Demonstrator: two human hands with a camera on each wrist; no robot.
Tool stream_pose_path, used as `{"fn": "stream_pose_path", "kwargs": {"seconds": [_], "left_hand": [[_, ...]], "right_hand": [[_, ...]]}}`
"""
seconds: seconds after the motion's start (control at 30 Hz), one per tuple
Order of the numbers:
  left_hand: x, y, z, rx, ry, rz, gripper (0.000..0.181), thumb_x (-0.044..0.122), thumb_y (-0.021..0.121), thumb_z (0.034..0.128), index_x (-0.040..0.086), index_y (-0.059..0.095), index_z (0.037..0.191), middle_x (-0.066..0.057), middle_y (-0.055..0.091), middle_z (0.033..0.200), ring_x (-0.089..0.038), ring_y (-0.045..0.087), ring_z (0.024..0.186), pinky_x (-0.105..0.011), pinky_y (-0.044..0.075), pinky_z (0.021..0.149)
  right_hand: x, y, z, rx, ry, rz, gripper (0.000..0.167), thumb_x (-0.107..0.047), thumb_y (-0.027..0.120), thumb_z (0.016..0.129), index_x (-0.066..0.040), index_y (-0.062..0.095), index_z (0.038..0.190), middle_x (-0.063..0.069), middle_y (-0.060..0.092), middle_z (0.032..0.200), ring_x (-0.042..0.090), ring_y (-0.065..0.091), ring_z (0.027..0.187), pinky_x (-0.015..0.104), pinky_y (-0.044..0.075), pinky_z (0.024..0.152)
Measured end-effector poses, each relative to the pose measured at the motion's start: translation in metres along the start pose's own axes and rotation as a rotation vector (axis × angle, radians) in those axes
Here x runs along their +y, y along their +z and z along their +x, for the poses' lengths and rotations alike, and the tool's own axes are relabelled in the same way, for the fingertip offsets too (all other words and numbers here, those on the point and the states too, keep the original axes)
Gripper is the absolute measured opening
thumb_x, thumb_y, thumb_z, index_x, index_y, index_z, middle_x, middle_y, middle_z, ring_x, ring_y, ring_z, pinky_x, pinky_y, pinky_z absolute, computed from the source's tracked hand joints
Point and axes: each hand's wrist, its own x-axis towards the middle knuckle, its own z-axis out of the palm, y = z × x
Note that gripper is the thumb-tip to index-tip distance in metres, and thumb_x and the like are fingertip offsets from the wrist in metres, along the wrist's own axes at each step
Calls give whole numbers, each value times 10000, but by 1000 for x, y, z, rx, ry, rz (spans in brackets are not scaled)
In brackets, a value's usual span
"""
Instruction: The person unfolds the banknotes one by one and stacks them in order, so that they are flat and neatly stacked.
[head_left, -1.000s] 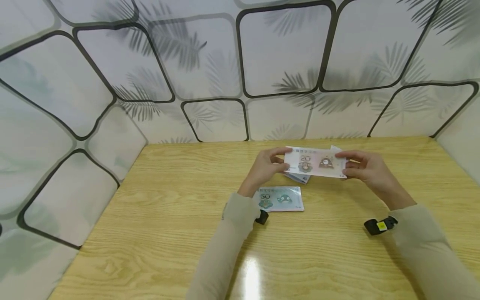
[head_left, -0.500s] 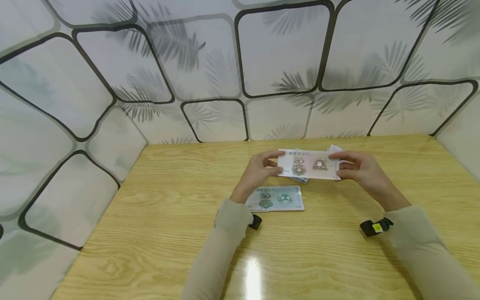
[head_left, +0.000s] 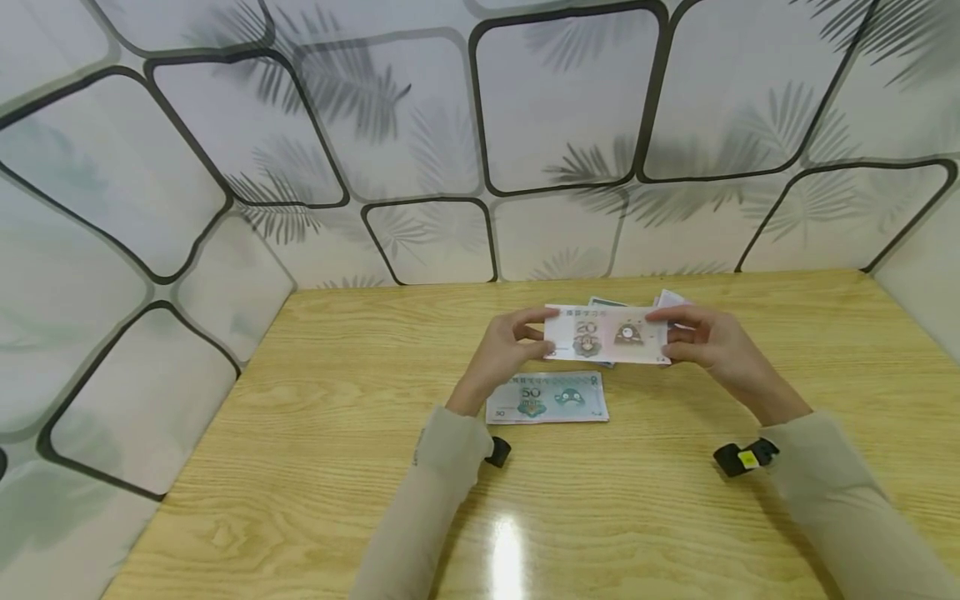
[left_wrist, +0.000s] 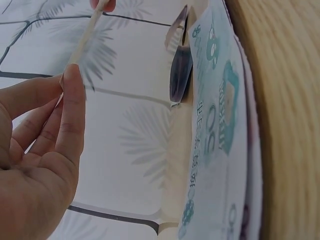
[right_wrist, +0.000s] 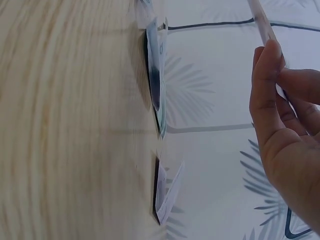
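Observation:
A pinkish play banknote marked 20 (head_left: 607, 335) is stretched flat between both hands above the table. Its left end is pinched by my left hand (head_left: 502, 354), thumb below and fingers above. My right hand (head_left: 712, 354) pinches the right end the same way. Seen edge-on in the left wrist view, the note (left_wrist: 86, 41) runs from the left hand (left_wrist: 45, 150) to the other fingertips. In the right wrist view the right hand (right_wrist: 290, 120) grips its near end. Below the note lies a stack of green banknotes marked 50 (head_left: 547, 398).
Behind the held note, partly hidden, lie more banknotes (head_left: 606, 302) and a folded pinkish one (head_left: 671, 298). The wooden table (head_left: 315, 467) meets a patterned backdrop (head_left: 420, 242) at its far edge. Each wrist wears a small black camera.
Both hands have moved left and slightly nearer with the 20 note between them. More of the 50 stack and of the notes behind now shows.

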Motion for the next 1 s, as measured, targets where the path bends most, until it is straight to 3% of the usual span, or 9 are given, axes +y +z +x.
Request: {"fn": "stream_pose_path", "kwargs": {"seconds": [0.3, 0.5, 0.67, 0.77, 0.87, 1.0], "left_hand": [[-1, -6, -7, 9, -4, 25, 459, -56, 689, 924, 56, 639, 1367, -116, 583, 1395, -221, 642, 1008, -342, 605, 811], [-1, -11, -14, 19, -13, 44, 467, -41, 703, 919, 71, 641, 1369, -106, 585, 1393, -230, 635, 1040, -289, 585, 786], [-1, -15, -19, 18, -22, 32, 464, -48, 698, 922, 58, 637, 1369, -116, 573, 1405, -240, 626, 1046, -301, 591, 795], [-2, -16, -22, 21, -33, 25, 462, -57, 695, 921, 50, 637, 1366, -120, 574, 1405, -233, 628, 1033, -373, 603, 821], [-3, -16, -25, 26, -44, 19, 464, -55, 694, 921, 47, 633, 1370, -129, 579, 1385, -223, 639, 1010, -433, 600, 830], [-3, -17, -30, 38, -60, 18, 469, -61, 698, 913, 41, 635, 1366, -141, 609, 1322, -210, 640, 982, -356, 599, 798]], "right_hand": [[0, 6, 1, -4, -2, -77, 363, 189, 597, 916, 91, 620, 1265, 3, 595, 1146, 111, 653, 864, 258, 595, 668], [0, 11, 3, -22, -17, -48, 361, 188, 593, 919, 78, 632, 1260, 8, 589, 1163, 111, 656, 867, 265, 596, 669], [1, 16, 7, -67, -54, 42, 407, 218, 572, 907, -6, 686, 1228, 0, 610, 1178, 117, 663, 856, 258, 597, 668], [2, 18, 8, -85, -63, 72, 421, 231, 562, 899, -12, 696, 1216, -6, 606, 1203, 116, 664, 852, 257, 598, 667], [3, 21, 8, -79, -44, 55, 404, 224, 564, 899, 9, 688, 1218, -5, 583, 1214, 113, 656, 846, 253, 597, 667], [3, 24, 7, -78, -13, 16, 351, 191, 573, 922, 48, 658, 1231, 9, 569, 1196, 111, 635, 836, 256, 595, 671]]}}
